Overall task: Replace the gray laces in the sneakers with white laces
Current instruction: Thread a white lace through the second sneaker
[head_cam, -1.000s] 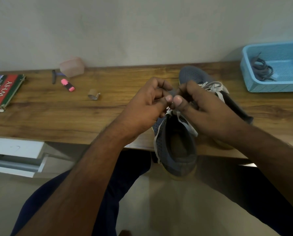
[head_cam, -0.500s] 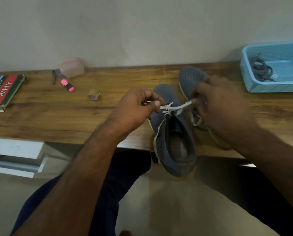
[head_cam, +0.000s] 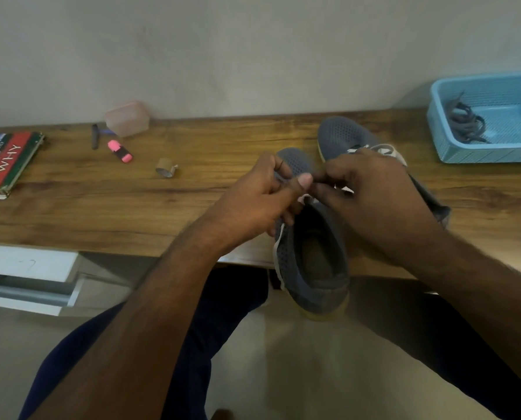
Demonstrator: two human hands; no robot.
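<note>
- left hand (head_cam: 253,201) and right hand (head_cam: 371,192) pinch the white lace (head_cam: 306,197) over the near sneaker (head_cam: 313,262); each grip clamped
- sneaker overhangs surface (head_cam: 131,201) edge; hard tug could tip it off
- slipped pinch loosens the knot

Half a second ago we held our hands apart, the white lace (head_cam: 306,199) stretched taut between them above the near sneaker (head_cam: 313,259). Now we have brought them back together over its tongue — the left hand (head_cam: 259,198) and the right hand (head_cam: 371,195) meet thumb to fingertips, pinching the lace, and only a short bit of it shows just below the thumbs — much as a second ago.
</note>
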